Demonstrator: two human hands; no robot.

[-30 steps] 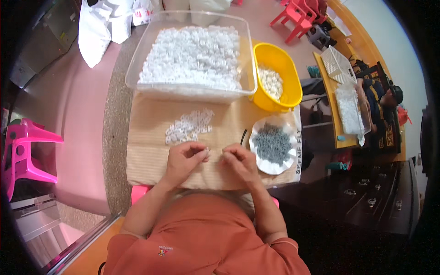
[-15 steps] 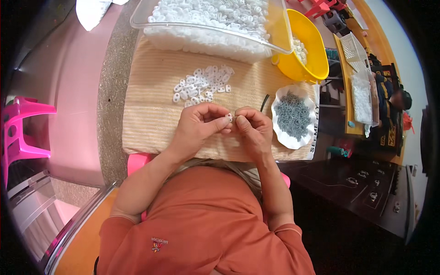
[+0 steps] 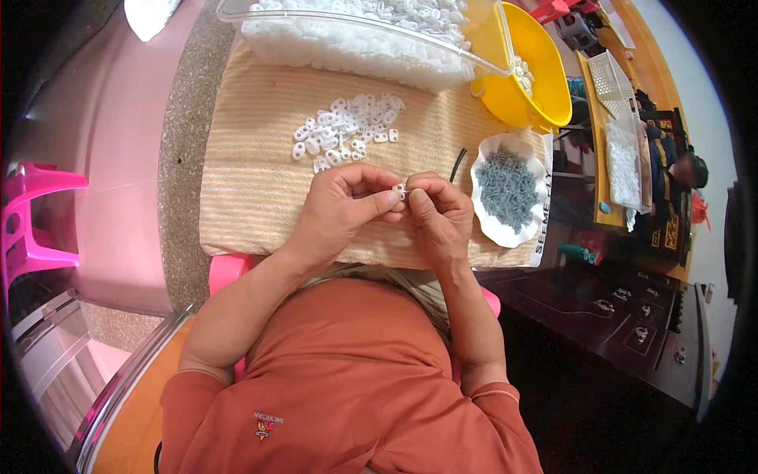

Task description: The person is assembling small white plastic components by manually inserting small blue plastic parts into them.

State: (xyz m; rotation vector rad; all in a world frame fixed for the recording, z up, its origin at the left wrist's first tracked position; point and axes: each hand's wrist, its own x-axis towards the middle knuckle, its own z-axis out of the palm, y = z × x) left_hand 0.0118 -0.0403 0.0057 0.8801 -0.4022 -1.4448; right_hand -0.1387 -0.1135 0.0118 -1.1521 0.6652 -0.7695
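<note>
Head view: both hands pinch one small white piece above striped beige cloth on speckled stone counter

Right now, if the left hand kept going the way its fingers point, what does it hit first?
The left hand points right, fingertips pinching a small white piece. Past that piece it meets the right hand straight away, since their fingertips already touch around it. The white dish lies further on.

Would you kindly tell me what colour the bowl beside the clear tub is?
Yellow bowl, clearest in the head view.
</note>
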